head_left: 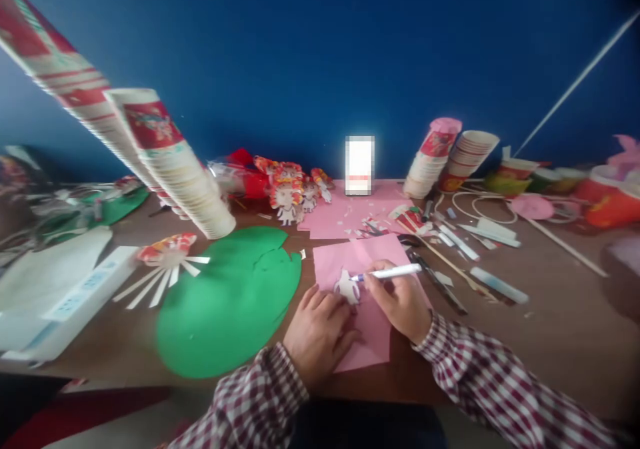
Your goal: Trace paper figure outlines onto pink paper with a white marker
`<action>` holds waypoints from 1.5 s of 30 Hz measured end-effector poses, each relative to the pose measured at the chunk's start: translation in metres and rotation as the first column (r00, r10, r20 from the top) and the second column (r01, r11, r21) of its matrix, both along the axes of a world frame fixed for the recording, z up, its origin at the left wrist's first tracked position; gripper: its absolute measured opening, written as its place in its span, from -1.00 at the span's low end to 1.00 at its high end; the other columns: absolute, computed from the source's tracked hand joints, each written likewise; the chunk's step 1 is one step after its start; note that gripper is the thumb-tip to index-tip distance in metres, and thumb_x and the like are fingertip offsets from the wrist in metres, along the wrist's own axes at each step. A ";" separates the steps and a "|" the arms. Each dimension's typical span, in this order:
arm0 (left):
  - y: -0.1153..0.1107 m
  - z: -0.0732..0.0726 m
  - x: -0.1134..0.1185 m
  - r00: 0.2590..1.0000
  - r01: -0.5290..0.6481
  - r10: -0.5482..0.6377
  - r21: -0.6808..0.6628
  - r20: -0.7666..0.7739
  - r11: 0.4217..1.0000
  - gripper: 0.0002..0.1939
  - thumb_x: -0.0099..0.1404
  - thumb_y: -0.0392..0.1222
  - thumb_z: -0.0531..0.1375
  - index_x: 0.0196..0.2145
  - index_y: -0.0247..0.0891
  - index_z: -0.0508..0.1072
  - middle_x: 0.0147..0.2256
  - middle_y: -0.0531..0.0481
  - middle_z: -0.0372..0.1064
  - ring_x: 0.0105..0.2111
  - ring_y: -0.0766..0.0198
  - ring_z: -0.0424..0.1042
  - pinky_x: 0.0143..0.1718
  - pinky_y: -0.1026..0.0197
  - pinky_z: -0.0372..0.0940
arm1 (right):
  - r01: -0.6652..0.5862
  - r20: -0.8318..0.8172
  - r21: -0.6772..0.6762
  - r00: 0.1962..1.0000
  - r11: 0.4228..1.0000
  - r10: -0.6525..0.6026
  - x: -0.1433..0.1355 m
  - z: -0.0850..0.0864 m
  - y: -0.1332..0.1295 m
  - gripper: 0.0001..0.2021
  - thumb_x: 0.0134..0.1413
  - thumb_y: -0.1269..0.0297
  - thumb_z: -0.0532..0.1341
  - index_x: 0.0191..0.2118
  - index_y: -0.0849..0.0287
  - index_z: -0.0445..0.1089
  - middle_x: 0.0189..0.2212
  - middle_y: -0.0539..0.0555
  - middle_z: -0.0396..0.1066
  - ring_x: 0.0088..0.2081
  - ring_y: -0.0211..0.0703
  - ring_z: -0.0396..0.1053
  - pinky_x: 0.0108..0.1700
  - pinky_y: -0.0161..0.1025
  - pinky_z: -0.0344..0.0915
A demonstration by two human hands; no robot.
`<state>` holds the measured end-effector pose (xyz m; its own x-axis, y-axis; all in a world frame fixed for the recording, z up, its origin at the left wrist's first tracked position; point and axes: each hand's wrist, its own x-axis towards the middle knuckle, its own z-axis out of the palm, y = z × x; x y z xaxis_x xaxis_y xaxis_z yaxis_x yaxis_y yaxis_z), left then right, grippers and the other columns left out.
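Note:
My right hand [397,299] grips a white marker pen [400,272], its blue tip pointing left at the edge of a small white paper cutout [347,287]. The cutout lies on a pink paper sheet [370,339]. My left hand [323,332] rests flat on the sheet, fingers stretched out, with its fingertips at the cutout's lower left edge. To the left of that hand lies a large green leaf-shaped paper [225,315].
Tall stacks of paper cups [173,162] lean at the left, with another cup stack [433,159] at the back right. Paper figures [287,199] stand near the blue wall. Pens, a wooden stick and scraps lie right of the sheet. A white box [75,302] lies left.

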<state>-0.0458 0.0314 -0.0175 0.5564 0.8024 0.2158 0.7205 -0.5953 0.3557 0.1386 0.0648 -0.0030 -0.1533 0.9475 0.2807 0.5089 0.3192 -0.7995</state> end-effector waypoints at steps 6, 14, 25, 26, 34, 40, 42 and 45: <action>0.000 0.000 -0.001 1.000 0.011 -0.011 -0.010 -0.016 1.000 -0.69 0.25 -0.05 0.10 -0.08 -0.17 0.36 -0.10 -0.05 0.31 -0.08 0.11 0.26 0.15 -0.14 0.01 | 0.015 -0.030 -0.045 0.999 0.999 -0.017 0.000 -0.001 0.001 -0.86 0.16 0.23 0.08 -0.34 0.17 0.27 -0.55 -0.01 0.36 -0.61 -0.30 0.24 -0.57 -0.37 0.17; 0.001 0.001 0.000 1.000 0.011 -0.011 0.016 -0.004 1.000 -0.69 0.24 -0.08 0.11 -0.07 -0.18 0.35 -0.11 -0.08 0.32 -0.09 0.10 0.27 0.12 -0.16 0.05 | 0.028 -0.075 -0.103 0.997 0.994 -0.036 0.002 -0.001 0.002 -0.84 0.18 0.21 0.07 -0.34 0.18 0.27 -0.57 -0.01 0.35 -0.58 -0.26 0.30 -0.53 -0.37 0.20; 0.001 -0.001 0.001 0.999 -0.005 0.002 0.055 0.053 0.998 -0.73 0.19 -0.11 0.15 -0.14 -0.18 0.38 -0.11 -0.10 0.32 -0.09 0.07 0.29 0.09 -0.17 0.12 | 0.029 -0.060 -0.049 0.998 0.998 -0.032 0.001 -0.002 0.003 -0.81 0.20 0.21 0.04 -0.35 0.18 0.28 -0.59 -0.03 0.32 -0.61 -0.28 0.25 -0.57 -0.37 0.15; 0.001 -0.001 0.001 0.999 -0.007 0.004 0.056 0.054 0.998 -0.73 0.19 -0.11 0.15 -0.13 -0.17 0.38 -0.12 -0.09 0.33 -0.09 0.07 0.29 0.08 -0.17 0.12 | 0.033 -0.044 -0.043 0.998 0.999 -0.035 0.001 -0.003 0.003 -0.81 0.20 0.21 0.04 -0.35 0.17 0.29 -0.59 -0.03 0.33 -0.61 -0.28 0.25 -0.57 -0.37 0.15; 0.001 -0.004 0.001 0.999 0.010 -0.012 0.045 0.036 0.999 -0.70 0.19 -0.12 0.16 -0.10 -0.16 0.37 -0.12 -0.09 0.33 -0.10 0.05 0.28 0.06 -0.16 0.17 | 0.070 0.062 -0.033 0.996 0.997 -0.068 0.003 -0.005 0.005 -0.82 0.19 0.20 0.05 -0.34 0.16 0.28 -0.61 -0.02 0.34 -0.61 -0.28 0.26 -0.55 -0.36 0.16; 0.002 -0.004 0.001 0.998 0.027 -0.029 0.035 0.050 0.999 -0.68 0.21 -0.09 0.14 -0.08 -0.19 0.37 -0.10 -0.12 0.31 -0.09 0.03 0.26 0.02 -0.13 0.21 | 0.049 0.070 -0.073 0.997 0.996 -0.044 0.000 -0.005 0.008 -0.82 0.20 0.21 0.04 -0.35 0.15 0.28 -0.60 -0.02 0.36 -0.61 -0.27 0.28 -0.55 -0.35 0.17; 0.002 -0.004 0.001 0.998 0.030 -0.031 0.023 0.051 0.999 -0.68 0.21 -0.08 0.14 -0.08 -0.19 0.37 -0.10 -0.12 0.30 -0.09 0.04 0.25 0.01 -0.12 0.22 | 0.049 0.074 -0.061 0.996 0.997 -0.044 -0.001 -0.006 0.008 -0.82 0.20 0.22 0.04 -0.36 0.15 0.28 -0.59 -0.01 0.37 -0.61 -0.26 0.29 -0.55 -0.35 0.18; 0.002 -0.004 0.000 0.998 0.029 -0.030 0.020 0.046 0.999 -0.67 0.23 -0.08 0.13 -0.06 -0.19 0.36 -0.09 -0.12 0.29 -0.08 0.04 0.24 0.01 -0.11 0.21 | 0.060 0.067 -0.061 0.996 0.996 -0.056 0.000 -0.007 0.008 -0.84 0.19 0.23 0.05 -0.35 0.15 0.28 -0.56 0.00 0.39 -0.59 -0.26 0.30 -0.54 -0.35 0.19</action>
<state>-0.0454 0.0332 -0.0217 0.5692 0.7811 0.2568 0.6854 -0.6233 0.3765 0.1382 0.0728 -0.0105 -0.1134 0.9708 0.2116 0.5768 0.2377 -0.7815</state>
